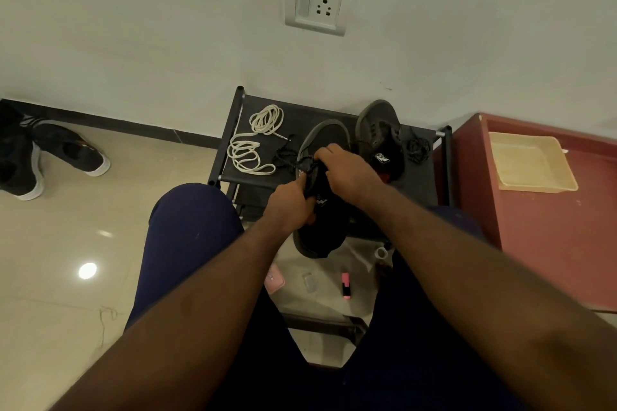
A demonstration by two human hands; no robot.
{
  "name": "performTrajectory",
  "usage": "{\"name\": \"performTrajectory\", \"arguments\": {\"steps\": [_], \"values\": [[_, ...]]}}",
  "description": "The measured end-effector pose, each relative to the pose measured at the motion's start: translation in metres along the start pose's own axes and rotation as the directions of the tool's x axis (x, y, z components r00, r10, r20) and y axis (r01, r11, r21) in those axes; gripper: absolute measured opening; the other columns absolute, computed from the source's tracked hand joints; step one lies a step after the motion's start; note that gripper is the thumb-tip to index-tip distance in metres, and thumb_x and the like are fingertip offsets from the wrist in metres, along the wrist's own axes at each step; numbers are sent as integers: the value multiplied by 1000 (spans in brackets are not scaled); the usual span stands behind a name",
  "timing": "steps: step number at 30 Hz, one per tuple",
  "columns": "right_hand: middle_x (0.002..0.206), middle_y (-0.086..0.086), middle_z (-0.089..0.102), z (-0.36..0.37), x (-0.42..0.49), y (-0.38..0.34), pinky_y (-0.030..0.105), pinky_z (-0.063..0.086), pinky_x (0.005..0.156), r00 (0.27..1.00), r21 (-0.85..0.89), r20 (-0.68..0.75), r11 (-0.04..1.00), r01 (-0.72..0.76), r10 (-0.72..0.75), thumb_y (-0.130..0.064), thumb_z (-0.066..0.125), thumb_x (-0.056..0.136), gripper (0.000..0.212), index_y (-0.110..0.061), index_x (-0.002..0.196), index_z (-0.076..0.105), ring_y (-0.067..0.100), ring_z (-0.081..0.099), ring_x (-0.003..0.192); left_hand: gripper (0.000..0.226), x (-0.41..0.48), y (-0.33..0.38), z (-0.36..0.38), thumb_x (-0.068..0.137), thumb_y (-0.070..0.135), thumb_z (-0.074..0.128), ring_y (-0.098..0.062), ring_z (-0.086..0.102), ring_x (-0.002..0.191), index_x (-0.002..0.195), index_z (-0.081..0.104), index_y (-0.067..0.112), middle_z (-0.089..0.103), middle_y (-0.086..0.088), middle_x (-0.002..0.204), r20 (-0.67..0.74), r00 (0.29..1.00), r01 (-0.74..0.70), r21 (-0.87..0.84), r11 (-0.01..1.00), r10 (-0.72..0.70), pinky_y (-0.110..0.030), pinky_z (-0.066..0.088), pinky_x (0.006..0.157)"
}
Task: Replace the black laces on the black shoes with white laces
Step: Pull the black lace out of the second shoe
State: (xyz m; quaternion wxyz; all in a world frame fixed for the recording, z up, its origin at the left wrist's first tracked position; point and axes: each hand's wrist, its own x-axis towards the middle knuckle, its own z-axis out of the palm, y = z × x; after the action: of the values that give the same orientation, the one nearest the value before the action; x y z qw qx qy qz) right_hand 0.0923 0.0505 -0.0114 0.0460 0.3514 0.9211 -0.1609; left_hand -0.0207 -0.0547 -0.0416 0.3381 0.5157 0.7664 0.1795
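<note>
A seated person works on a near black shoe [320, 233] at the front edge of a black rack's [334, 113] top shelf, with both bare hands closed on it. The left hand [289, 207] wraps its curled fingers round the shoe's left side near the tongue. The right hand [347, 170] comes in from above, fingertips bunched and pinching the black lace [287, 157] at the eyelets. A slack length of that lace trails away to the left across the shelf fabric.

The second black shoe [379, 130] lies toward the back right of the shelf, toe to the wall, just beside the held one. A loose black lace [419, 147] sits bundled at the right edge. Two white laces wait on the left half: a coiled white lace [267, 118] near the back left corner and a looped white lace [245, 157] along the left edge, well apart from either hand.

On the floor to the left stands a pair of dark sneakers [66, 153] with white soles. A beige tray [531, 162] rests on a red cabinet [551, 227] to the right.
</note>
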Motion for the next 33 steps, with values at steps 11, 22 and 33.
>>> {"name": "performTrajectory", "arguments": {"steps": [11, 22, 33], "values": [[90, 11, 68, -17, 14, 12, 37, 54, 62, 639, 838, -281, 508, -201, 716, -6, 54, 94, 16, -16, 82, 56, 24, 65, 74, 25, -1, 0, 1, 84, 26, 63, -29, 67, 79, 90, 67, 2, 64, -9, 78, 34, 985, 172, -128, 977, -169, -28, 42, 60], [153, 7, 31, -3, 5, -5, 49, 52, 90, 976, 104, -185, 990, -98, 116, -5, 55, 87, 52, -15, 138, 48, 40, 61, 105, 29, -1, 2, 0, 84, 29, 68, -34, 64, 95, 101, 67, 6, 69, -16, 101, 14, 987, 163, -127, 978, -162, -31, 44, 70], [94, 10, 64, -2, 17, 6, 40, 47, 78, 983, 98, -164, 993, -62, 78, -12, 58, 91, 5, -11, 90, 63, 31, 60, 91, 19, -4, 5, -6, 83, 22, 67, -32, 65, 88, 94, 66, 7, 67, -13, 90, 28, 991, 131, -91, 987, -129, -30, 42, 66]]}}
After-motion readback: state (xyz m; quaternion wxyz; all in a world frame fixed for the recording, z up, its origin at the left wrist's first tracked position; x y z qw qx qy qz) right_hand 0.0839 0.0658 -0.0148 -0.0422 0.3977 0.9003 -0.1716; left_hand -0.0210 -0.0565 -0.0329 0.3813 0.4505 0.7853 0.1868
